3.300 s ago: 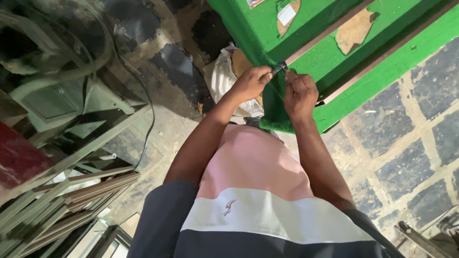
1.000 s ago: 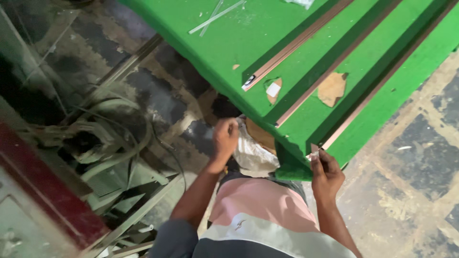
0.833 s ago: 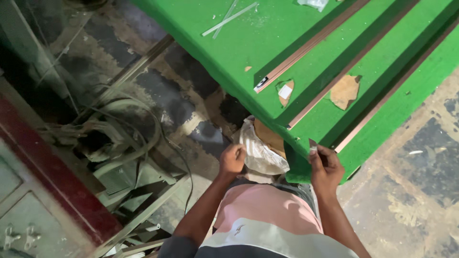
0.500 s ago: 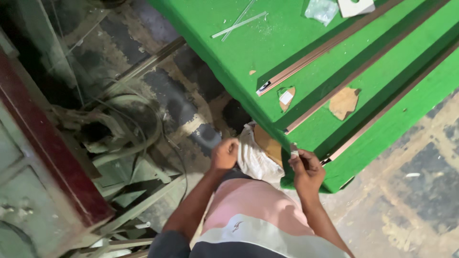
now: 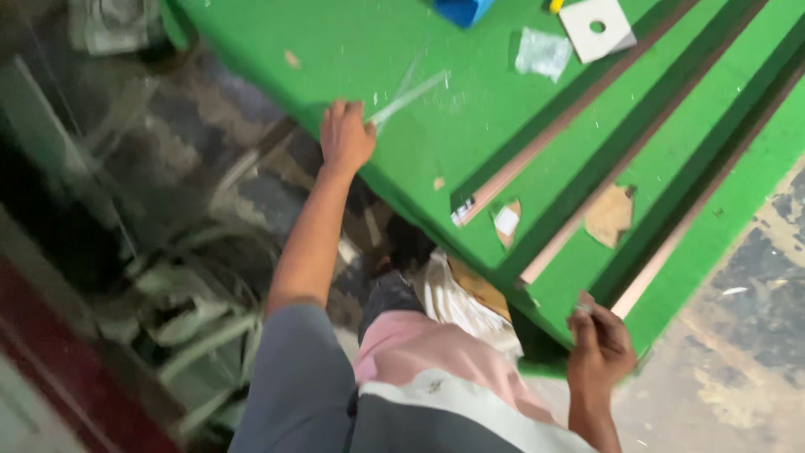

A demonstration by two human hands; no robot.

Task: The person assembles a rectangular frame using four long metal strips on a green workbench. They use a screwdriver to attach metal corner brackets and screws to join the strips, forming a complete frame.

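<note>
My left hand (image 5: 344, 136) reaches out to the left edge of the green table (image 5: 335, 50), fingers spread on the cloth. Its fingertips are at the near end of thin clear glass strips (image 5: 411, 92). My right hand (image 5: 599, 346) is at the table's near corner, fingers pinched on a small pale object (image 5: 584, 308) next to the end of a long pinkish strip (image 5: 671, 260). Two more such strips (image 5: 537, 159) lie parallel in dark grooves across the table. What the pale object is I cannot make out.
A white square plate with a hole (image 5: 597, 25), a blue object (image 5: 461, 10) and a pale scrap (image 5: 543, 52) lie at the table's far side. A white cloth bundle (image 5: 457, 302) hangs under the table. Pale frames (image 5: 193, 319) are heaped at left; stone floor (image 5: 755, 277) at right.
My left hand has left my chest and stretched up to the table's left edge by the glass strips. My right hand has stayed at the near corner. The view has swung closer.
</note>
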